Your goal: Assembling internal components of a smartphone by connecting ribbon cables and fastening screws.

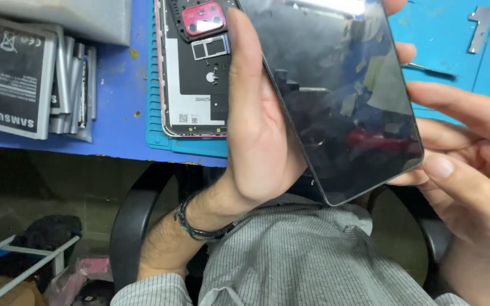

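Quickly, by label:
left hand (259, 130): thumb laid flat along the left long edge of the smartphone (341, 85), fingers wrapped round behind it with tips peeking past the right edge; clamped on it, palm toward camera, wrist bent up from the lap.
right hand (466, 164): fingers loosely spread, thumb tip touching the smartphone's lower right corner, forefinger lying just beside the right edge; not closed round it.
smartphone: dark glossy screen facing up, tilted, held above the near edge of the blue worktable (120, 96), over the lap.
wrist cord (191, 224): dark bracelet on the left wrist, below the smartphone.
opened phone back (197, 73): white shell with red camera frame, lying on a teal mat (160, 139) left of the smartphone, partly hidden behind the thumb.
battery stack (12, 79): grey flat cells far left of the smartphone.
metal bracket (479, 25): on the table, upper right of the smartphone.
tweezers (429, 69): just right of the smartphone.
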